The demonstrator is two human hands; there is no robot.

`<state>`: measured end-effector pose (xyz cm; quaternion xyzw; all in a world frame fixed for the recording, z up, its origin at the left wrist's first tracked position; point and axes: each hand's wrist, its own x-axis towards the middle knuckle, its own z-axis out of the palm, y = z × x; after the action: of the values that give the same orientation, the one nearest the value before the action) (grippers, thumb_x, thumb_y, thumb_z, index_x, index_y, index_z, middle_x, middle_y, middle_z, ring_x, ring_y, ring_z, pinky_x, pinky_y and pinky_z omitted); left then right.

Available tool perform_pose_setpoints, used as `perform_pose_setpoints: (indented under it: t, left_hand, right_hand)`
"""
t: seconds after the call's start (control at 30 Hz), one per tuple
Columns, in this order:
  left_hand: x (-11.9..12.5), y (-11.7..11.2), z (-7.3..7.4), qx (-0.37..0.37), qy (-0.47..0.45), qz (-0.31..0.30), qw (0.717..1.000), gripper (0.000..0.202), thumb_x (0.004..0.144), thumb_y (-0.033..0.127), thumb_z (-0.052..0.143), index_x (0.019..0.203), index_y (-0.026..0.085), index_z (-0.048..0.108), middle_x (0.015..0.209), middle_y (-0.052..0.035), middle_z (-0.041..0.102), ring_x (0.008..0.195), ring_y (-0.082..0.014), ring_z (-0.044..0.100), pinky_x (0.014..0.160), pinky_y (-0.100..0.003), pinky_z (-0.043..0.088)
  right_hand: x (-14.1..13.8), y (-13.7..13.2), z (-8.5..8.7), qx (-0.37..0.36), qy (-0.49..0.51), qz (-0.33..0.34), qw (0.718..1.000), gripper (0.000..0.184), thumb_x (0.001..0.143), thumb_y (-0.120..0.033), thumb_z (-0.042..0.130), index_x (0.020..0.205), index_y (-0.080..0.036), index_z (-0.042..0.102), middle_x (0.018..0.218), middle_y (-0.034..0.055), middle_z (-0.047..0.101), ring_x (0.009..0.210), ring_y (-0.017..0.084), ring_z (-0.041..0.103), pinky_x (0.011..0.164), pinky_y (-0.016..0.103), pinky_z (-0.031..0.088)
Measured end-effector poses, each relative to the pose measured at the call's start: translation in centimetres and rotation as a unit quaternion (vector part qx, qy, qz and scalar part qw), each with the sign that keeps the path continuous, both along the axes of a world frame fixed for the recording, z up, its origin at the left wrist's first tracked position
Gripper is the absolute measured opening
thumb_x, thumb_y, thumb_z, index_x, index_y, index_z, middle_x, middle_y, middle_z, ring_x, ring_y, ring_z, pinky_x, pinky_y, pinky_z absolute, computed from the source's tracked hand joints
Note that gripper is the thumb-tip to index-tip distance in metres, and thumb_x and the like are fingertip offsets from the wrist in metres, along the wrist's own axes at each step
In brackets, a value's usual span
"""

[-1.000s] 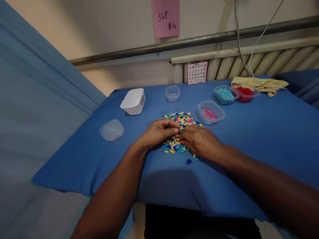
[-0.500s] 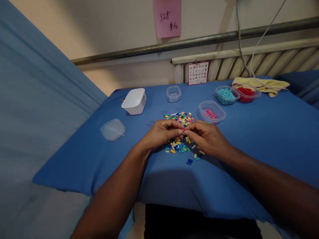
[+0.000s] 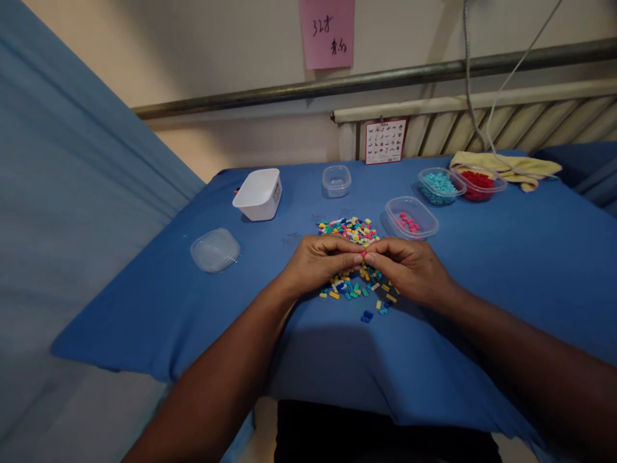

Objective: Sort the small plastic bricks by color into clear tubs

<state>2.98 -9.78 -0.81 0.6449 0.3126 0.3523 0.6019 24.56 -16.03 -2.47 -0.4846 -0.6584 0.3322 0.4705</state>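
Observation:
Above a pile of small multicoloured building bricks (image 3: 351, 227), my left hand (image 3: 322, 262) and my right hand (image 3: 407, 265) meet fingertip to fingertip. Both pinch a small pink brick (image 3: 364, 254) between thumb and forefinger; the fingers hide most of it, and I cannot tell whether it is one piece or two joined. Behind my right hand stands a clear plastic box (image 3: 412, 217) with several pink bricks in it. A dark blue brick (image 3: 367, 316) lies apart, at the near side of the pile.
On the blue cloth (image 3: 216, 328) are a white tub (image 3: 259, 196), clear lids (image 3: 215, 251) and a small clear box (image 3: 336, 182). Toward the back right stand boxes of turquoise bricks (image 3: 439, 183) and red bricks (image 3: 477, 180), by a yellow cloth (image 3: 506, 164). A picture card (image 3: 384, 141) leans at the radiator.
Both hands have shifted slightly to the right over the pile, their fingertips drawn closer together around the pink brick. The view has moved a little too.

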Motion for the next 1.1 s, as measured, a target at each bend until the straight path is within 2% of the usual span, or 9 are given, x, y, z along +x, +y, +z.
perform_pose_setpoints:
  t: [0.2, 0.3, 0.43, 0.5, 0.67, 0.73, 0.83, 0.97, 1.1]
  left_hand:
    - [0.5, -0.4, 0.3, 0.010, 0.017, 0.009, 1.000, 0.032, 0.074, 0.045, 0.101, 0.088, 0.019, 0.089, 0.087, -0.0073, 0.083, 0.075, -0.0167, 0.075, 0.074, -0.030, 0.064]
    - [0.8, -0.4, 0.8, 0.044, 0.009, 0.020, 0.999, 0.031, 0.078, 0.043, 0.098, 0.095, 0.019, 0.090, 0.092, -0.0073, 0.083, 0.080, -0.0163, 0.073, 0.076, -0.029, 0.062]
    - [-0.5, 0.4, 2.2, 0.068, 0.024, 0.063, 0.995, 0.042, 0.085, 0.044, 0.092, 0.119, 0.019, 0.086, 0.090, -0.0046, 0.079, 0.071, -0.0121, 0.065, 0.069, -0.025, 0.055]
    - [-2.2, 1.0, 2.9, 0.075, 0.081, 0.066, 0.992, 0.034, 0.087, 0.044, 0.089, 0.107, 0.016, 0.086, 0.086, -0.0043, 0.077, 0.070, -0.0117, 0.062, 0.067, -0.024, 0.051]
    - [-5.5, 1.8, 3.4, 0.077, 0.255, -0.122, 0.956, 0.020, 0.090, 0.035, 0.080, 0.095, 0.016, 0.084, 0.089, -0.0062, 0.079, 0.079, -0.0161, 0.068, 0.071, -0.026, 0.050]
    - [-5.6, 1.6, 3.3, 0.102, 0.318, -0.166, 0.928, 0.017, 0.091, 0.030, 0.074, 0.096, 0.017, 0.084, 0.088, -0.0043, 0.079, 0.076, -0.0155, 0.067, 0.068, -0.025, 0.046]
    - [-4.7, 0.9, 3.1, 0.145, 0.379, -0.169, 0.898, 0.014, 0.090, 0.025, 0.070, 0.093, 0.018, 0.082, 0.082, -0.0014, 0.076, 0.070, -0.0141, 0.062, 0.063, -0.025, 0.038]
    - [-3.5, 0.3, 3.2, 0.188, 0.407, -0.138, 0.883, 0.016, 0.091, 0.029, 0.072, 0.102, 0.021, 0.081, 0.085, -0.0015, 0.076, 0.070, -0.0153, 0.060, 0.062, -0.027, 0.034]
    - [-3.6, 0.2, 3.5, 0.211, 0.435, -0.120, 0.867, 0.025, 0.089, 0.035, 0.077, 0.110, 0.021, 0.079, 0.087, -0.0022, 0.075, 0.071, -0.0170, 0.059, 0.062, -0.028, 0.032]
  right_hand:
    - [-0.2, -0.1, 0.3, -0.017, 0.009, -0.007, 1.000, 0.024, 0.099, -0.042, 0.072, 0.090, -0.023, 0.084, 0.084, 0.0028, 0.082, 0.073, 0.019, 0.071, 0.066, 0.032, 0.054]
    - [-0.2, -0.3, 1.1, -0.012, 0.011, -0.008, 1.000, 0.025, 0.099, -0.043, 0.070, 0.090, -0.022, 0.082, 0.081, 0.0030, 0.080, 0.071, 0.019, 0.070, 0.063, 0.031, 0.055]
    - [2.3, 0.3, 1.9, 0.063, -0.041, -0.130, 0.989, 0.019, 0.098, -0.041, 0.073, 0.100, -0.023, 0.082, 0.091, 0.0053, 0.082, 0.076, 0.021, 0.072, 0.071, 0.034, 0.059]
    - [4.3, 1.1, 1.7, 0.092, -0.096, -0.198, 0.971, 0.019, 0.097, -0.039, 0.075, 0.102, -0.023, 0.082, 0.093, 0.0070, 0.083, 0.079, 0.022, 0.074, 0.076, 0.037, 0.060]
    - [7.3, 2.4, 0.6, 0.114, -0.158, -0.259, 0.946, 0.025, 0.096, -0.035, 0.075, 0.115, -0.020, 0.081, 0.093, 0.0088, 0.082, 0.078, 0.024, 0.074, 0.077, 0.040, 0.060]
    - [6.9, 2.0, 0.5, 0.128, -0.168, -0.226, 0.951, 0.023, 0.099, -0.033, 0.071, 0.116, -0.021, 0.081, 0.098, 0.0094, 0.083, 0.081, 0.025, 0.075, 0.079, 0.041, 0.060]
    - [5.1, 1.1, 0.3, 0.147, -0.209, -0.092, 0.963, 0.020, 0.104, -0.028, 0.064, 0.114, -0.023, 0.081, 0.104, 0.0090, 0.083, 0.087, 0.026, 0.076, 0.082, 0.040, 0.059]
    - [3.1, 0.4, -0.2, 0.144, -0.308, 0.098, 0.935, 0.023, 0.108, -0.021, 0.058, 0.108, -0.022, 0.081, 0.101, 0.0093, 0.080, 0.094, 0.025, 0.073, 0.085, 0.038, 0.056]
    - [2.4, 0.4, -0.3, 0.102, -0.402, 0.102, 0.904, 0.021, 0.106, -0.021, 0.059, 0.110, -0.021, 0.080, 0.099, 0.0103, 0.077, 0.093, 0.026, 0.071, 0.079, 0.036, 0.050]
